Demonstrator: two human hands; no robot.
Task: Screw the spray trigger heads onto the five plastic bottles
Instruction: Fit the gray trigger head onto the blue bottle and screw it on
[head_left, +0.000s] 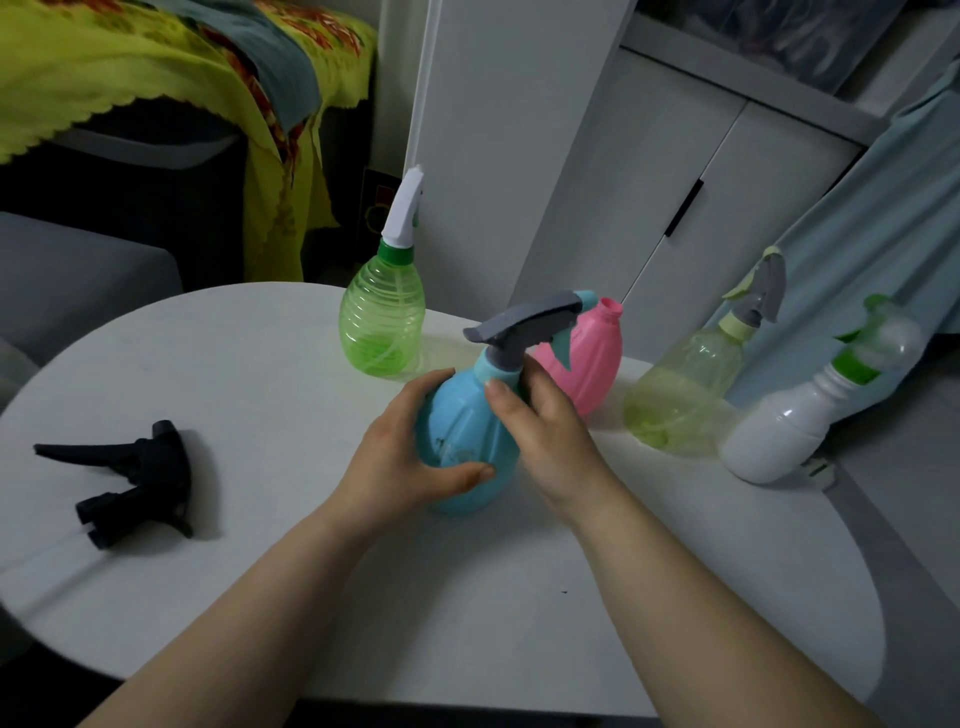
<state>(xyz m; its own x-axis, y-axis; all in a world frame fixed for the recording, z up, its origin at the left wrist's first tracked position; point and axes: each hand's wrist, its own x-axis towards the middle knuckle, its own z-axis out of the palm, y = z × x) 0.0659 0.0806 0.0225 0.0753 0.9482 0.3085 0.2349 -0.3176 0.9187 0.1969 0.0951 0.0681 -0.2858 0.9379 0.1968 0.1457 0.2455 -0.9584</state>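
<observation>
Blue plastic is filling both palms: the left hand (415, 452) is wrapping its fingers around the belly of the blue bottle (467, 441), thumb pressing low on the front, while the right hand (540, 421) is pinching the teal collar just under the grey trigger head (524, 325), fingers curled narrow around the neck. The bottle is standing on the round white table (260, 364), tipped slightly toward the left hand.

Risk here, as I read it: if the collar is biting crooked, the thread is going to cross and jam, and the smooth body could be spinning in the left grip instead of tightening. Just behind the right fingers, the pink bottle (592, 358) is standing open-necked and close enough to be knocked by the swinging nozzle.

Well out past the left hand, a black trigger head (135, 483) is lying loose. Beyond the fingertips a green bottle (382, 322) is capped; to the right a pale yellow-green bottle (680, 395) and a white bottle (779, 431) are wearing heads too. White cabinet doors (701, 171) and a yellow-green cloth (156, 67) are framing the room.
</observation>
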